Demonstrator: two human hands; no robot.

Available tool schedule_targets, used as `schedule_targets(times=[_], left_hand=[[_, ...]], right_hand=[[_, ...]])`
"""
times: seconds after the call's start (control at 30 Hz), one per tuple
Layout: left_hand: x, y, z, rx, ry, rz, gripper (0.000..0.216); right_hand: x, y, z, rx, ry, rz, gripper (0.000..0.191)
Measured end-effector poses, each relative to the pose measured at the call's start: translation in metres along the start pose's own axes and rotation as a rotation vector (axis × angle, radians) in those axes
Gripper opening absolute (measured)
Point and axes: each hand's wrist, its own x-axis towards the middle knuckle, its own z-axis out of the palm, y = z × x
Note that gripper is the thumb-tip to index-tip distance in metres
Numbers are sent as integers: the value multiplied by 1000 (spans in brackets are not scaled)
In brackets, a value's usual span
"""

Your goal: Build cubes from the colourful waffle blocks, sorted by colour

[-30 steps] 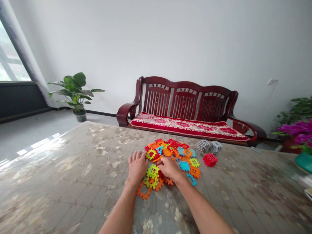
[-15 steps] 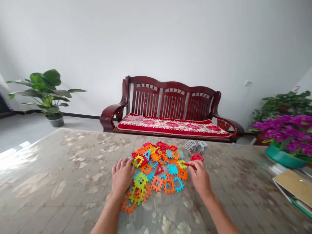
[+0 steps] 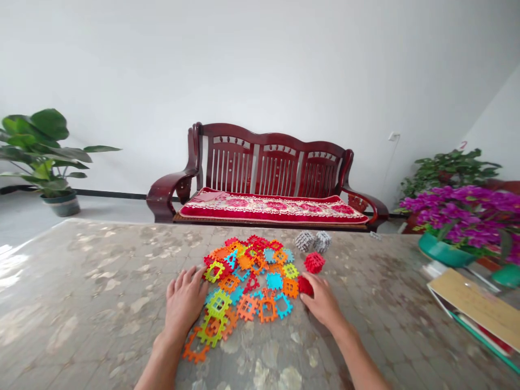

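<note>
A heap of flat interlocking plastic tiles (image 3: 252, 276) in orange, red, green and blue lies on the patterned table (image 3: 101, 303). My left hand (image 3: 184, 298) rests flat with fingers spread at the heap's left edge, touching green and orange tiles. My right hand (image 3: 323, 303) is at the heap's right edge, its fingers closed on a red tile (image 3: 304, 285). A red tile cube (image 3: 314, 262) sits just beyond that hand. Two grey-white tile cubes (image 3: 312, 241) stand behind it.
A dark wooden bench (image 3: 264, 179) with a red cushion stands past the table's far edge. A green bowl of purple flowers (image 3: 463, 227) and a stack of books (image 3: 475, 306) sit at the table's right. A potted plant (image 3: 44, 157) is on the floor at left.
The view has swung to the right. My right hand moved from the middle of the heap to its right edge and now grips a red tile. My left hand stayed flat.
</note>
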Motion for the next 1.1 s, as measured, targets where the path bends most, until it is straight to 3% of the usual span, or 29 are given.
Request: schedule_targets(times=[0.23, 0.43, 0.57, 0.87, 0.97, 1.1], left_hand=[[1, 0, 0, -3, -22, -2, 48], [2, -2, 4, -13, 5, -6, 45], [2, -3, 5, 6, 1, 3, 46], [2, -4, 6, 44, -6, 7, 46], [3, -4, 7, 51, -11, 3, 46], [3, -3, 7, 52, -21, -1, 46]], right_hand=[[11, -3, -11, -27, -117, -19, 49], [4, -5, -12, -34, -102, 101, 42], [0, -2, -11, -35, -111, 100, 35], [-3, -1, -14, -29, -181, 98, 40], [2, 6, -16, 39, -129, 118, 36], [27, 20, -33, 76, 102, 151, 39]])
